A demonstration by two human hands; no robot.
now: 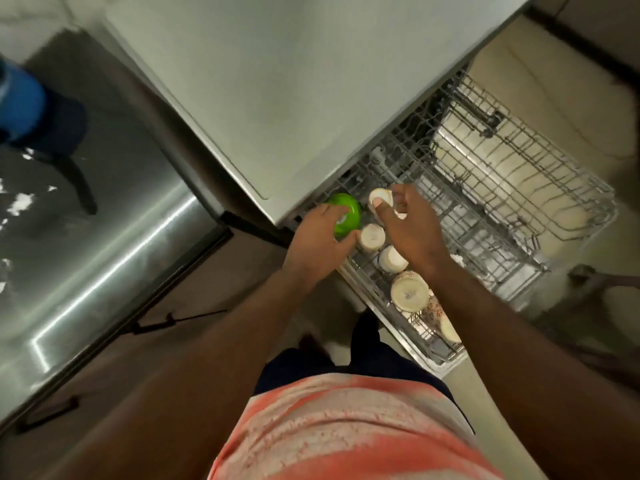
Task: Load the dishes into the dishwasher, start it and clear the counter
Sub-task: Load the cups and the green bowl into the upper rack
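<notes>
**Cups going into the dishwasher rack**

The left hand (320,237) grips a green bowl (346,211), apparently base up so it drains. At its three o'clock the right hand (412,230) pinches a white cup (379,197). Both are low over the dishwasher rack (502,161), and more upturned cups (372,237) trail toward five o'clock.

Bright green bowl (344,216) centre frame, cream-white cups (372,237) beside it, cream bowl (434,308) with red floral print lower right, grey wire rack (519,188), blue container (20,109) upper left, coral-and-white mottled shirt (346,427)
</notes>
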